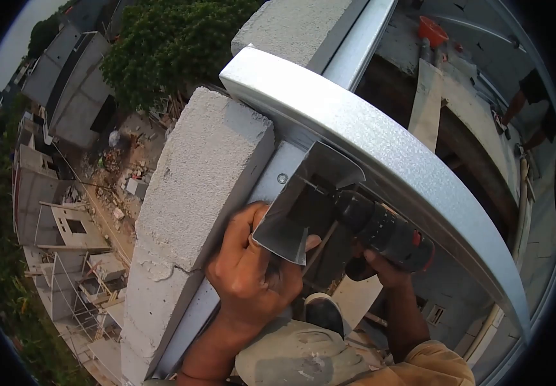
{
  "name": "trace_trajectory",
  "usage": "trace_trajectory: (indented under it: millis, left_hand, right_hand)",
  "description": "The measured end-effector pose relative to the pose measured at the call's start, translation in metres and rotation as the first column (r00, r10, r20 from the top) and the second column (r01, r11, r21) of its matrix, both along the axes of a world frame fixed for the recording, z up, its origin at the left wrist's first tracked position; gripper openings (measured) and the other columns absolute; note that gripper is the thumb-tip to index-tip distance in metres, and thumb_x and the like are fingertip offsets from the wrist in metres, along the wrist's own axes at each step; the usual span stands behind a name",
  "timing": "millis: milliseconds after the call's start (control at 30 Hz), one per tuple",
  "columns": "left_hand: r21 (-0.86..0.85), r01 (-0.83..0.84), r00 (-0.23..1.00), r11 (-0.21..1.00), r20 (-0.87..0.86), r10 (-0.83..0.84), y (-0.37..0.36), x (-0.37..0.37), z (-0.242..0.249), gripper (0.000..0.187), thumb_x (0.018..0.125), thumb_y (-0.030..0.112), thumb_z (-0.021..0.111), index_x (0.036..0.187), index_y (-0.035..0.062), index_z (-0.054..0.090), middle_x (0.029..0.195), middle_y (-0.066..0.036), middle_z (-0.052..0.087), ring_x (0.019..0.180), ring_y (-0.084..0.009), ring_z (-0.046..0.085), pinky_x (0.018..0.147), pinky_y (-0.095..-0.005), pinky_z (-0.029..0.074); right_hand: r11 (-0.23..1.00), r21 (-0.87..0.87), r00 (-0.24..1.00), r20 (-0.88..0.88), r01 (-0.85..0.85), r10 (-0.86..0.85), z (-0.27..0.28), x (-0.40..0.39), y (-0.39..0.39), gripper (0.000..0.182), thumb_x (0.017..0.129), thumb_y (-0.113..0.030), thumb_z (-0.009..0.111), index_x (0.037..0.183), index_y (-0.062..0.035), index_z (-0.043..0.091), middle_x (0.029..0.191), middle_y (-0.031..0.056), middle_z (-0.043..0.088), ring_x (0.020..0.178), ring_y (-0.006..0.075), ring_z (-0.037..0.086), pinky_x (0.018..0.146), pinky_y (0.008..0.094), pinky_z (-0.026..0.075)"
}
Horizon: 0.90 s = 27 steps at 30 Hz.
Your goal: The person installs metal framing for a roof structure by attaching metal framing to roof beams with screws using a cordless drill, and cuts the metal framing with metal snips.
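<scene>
My left hand (249, 273) pinches the edge of a bent sheet-metal bracket (274, 228), which stands against a silver metal channel (271, 170). Fingers of my right hand (387, 267) wrap round the grip of a black cordless drill (390, 235). The drill's bit points left at the bracket's inner face; whether it touches cannot be made out. Just above and right of the bracket runs a large silver metal beam (381, 132). A screw head (282, 178) shows in the channel, left of the bracket.
Grey concrete blocks (194, 174) line the wall top on the left, with a steep drop beyond to a rubble-strewn yard (123, 167). Far below right, another person's hands (500, 122) are near a plank. An orange bucket (432, 29) stands at the top right.
</scene>
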<state>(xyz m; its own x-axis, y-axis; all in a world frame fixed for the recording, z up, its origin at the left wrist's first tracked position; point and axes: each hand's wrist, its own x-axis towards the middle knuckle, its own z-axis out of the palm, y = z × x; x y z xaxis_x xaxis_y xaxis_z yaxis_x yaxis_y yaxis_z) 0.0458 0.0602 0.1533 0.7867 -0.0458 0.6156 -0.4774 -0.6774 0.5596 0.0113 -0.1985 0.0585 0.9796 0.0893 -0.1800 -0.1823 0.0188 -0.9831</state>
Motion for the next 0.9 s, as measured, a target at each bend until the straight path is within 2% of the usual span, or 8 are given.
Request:
trace_trajectory:
  millis: [133,233,300,433,600,733,833,900]
  left_hand:
    - [-0.029,-0.003,1.000,1.000,-0.002,0.003,0.000,-0.001,0.001,0.029,0.071,0.006,0.077,0.099,0.0016,0.072,0.103,-0.019,0.065,0.075,-0.0282,0.070,0.059,-0.0337,0.056]
    - [-0.034,-0.019,1.000,0.999,-0.005,0.018,0.001,-0.002,-0.003,0.029,0.069,0.005,0.078,0.098,0.0020,0.072,0.104,-0.019,0.066,0.073,-0.0266,0.069,0.059,-0.0325,0.055]
    - [-0.047,-0.020,0.999,0.999,-0.028,0.018,0.001,-0.003,-0.001,0.030,0.068,0.005,0.079,0.097,0.0015,0.072,0.104,-0.019,0.066,0.072,-0.0262,0.069,0.059,-0.0323,0.055]
    - [-0.067,-0.025,0.998,0.997,-0.066,0.021,-0.001,-0.003,0.002,0.031,0.068,0.005,0.080,0.098,0.0007,0.072,0.104,-0.019,0.066,0.072,-0.0259,0.069,0.058,-0.0325,0.055]
    - [-0.048,-0.013,0.999,0.999,-0.031,0.011,0.000,-0.002,0.002,0.032,0.070,0.008,0.082,0.098,-0.0005,0.072,0.103,-0.019,0.065,0.073,-0.0273,0.069,0.059,-0.0334,0.055]
    - [-0.052,-0.021,1.000,0.998,-0.024,0.020,-0.001,-0.001,0.002,0.033,0.071,0.010,0.084,0.098,-0.0015,0.071,0.102,-0.020,0.065,0.074,-0.0286,0.069,0.060,-0.0339,0.055]
    - [-0.046,-0.014,1.000,0.999,-0.009,0.013,0.000,-0.001,0.002,0.033,0.071,0.010,0.084,0.099,-0.0021,0.071,0.101,-0.020,0.065,0.074,-0.0286,0.069,0.060,-0.0340,0.055]
    - [-0.035,-0.015,1.000,0.999,-0.007,0.014,0.000,-0.001,0.004,0.034,0.072,0.010,0.084,0.100,-0.0023,0.071,0.101,-0.019,0.065,0.074,-0.0286,0.069,0.060,-0.0339,0.055]
  right_hand:
    - [0.999,-0.002,0.997,0.066,0.032,-0.032,0.001,0.001,0.001,0.030,0.086,-0.011,0.075,0.114,-0.0056,0.067,0.089,0.0023,0.069,0.064,0.0089,0.063,0.045,0.0225,0.051]
    - [1.000,0.025,1.000,-0.019,0.012,-0.011,0.009,0.001,0.001,0.031,0.085,-0.010,0.075,0.115,-0.0054,0.067,0.094,0.0024,0.069,0.074,0.0118,0.065,0.059,0.0267,0.055]
    - [0.995,-0.098,0.992,0.125,-0.011,0.023,-0.003,0.001,-0.006,0.034,0.085,-0.007,0.075,0.117,-0.0057,0.067,0.104,0.0039,0.070,0.093,0.0157,0.066,0.081,0.0321,0.055]
    - [0.988,-0.143,0.974,0.226,0.055,-0.022,-0.011,-0.001,0.001,0.039,0.085,-0.021,0.073,0.116,-0.0024,0.061,0.097,0.0057,0.066,0.089,0.0164,0.063,0.078,0.0326,0.051]
    - [0.996,-0.092,0.995,0.097,0.003,0.006,0.005,0.001,0.002,0.035,0.085,-0.019,0.073,0.114,-0.0018,0.063,0.098,0.0056,0.067,0.089,0.0169,0.064,0.079,0.0331,0.052]
    - [0.988,-0.151,0.983,0.184,0.018,0.010,-0.009,-0.002,-0.003,0.033,0.085,-0.018,0.073,0.112,-0.0016,0.064,0.097,0.0056,0.067,0.088,0.0172,0.064,0.078,0.0333,0.052]
    - [0.989,-0.142,0.986,0.159,-0.036,0.059,-0.015,-0.003,-0.011,0.041,0.084,-0.010,0.075,0.124,-0.0069,0.063,0.120,0.0063,0.067,0.113,0.0210,0.061,0.099,0.0360,0.046]
    - [0.992,-0.114,0.996,0.064,-0.054,0.061,-0.006,-0.001,-0.008,0.042,0.084,-0.012,0.075,0.124,-0.0086,0.063,0.119,0.0054,0.067,0.112,0.0205,0.061,0.099,0.0357,0.046]
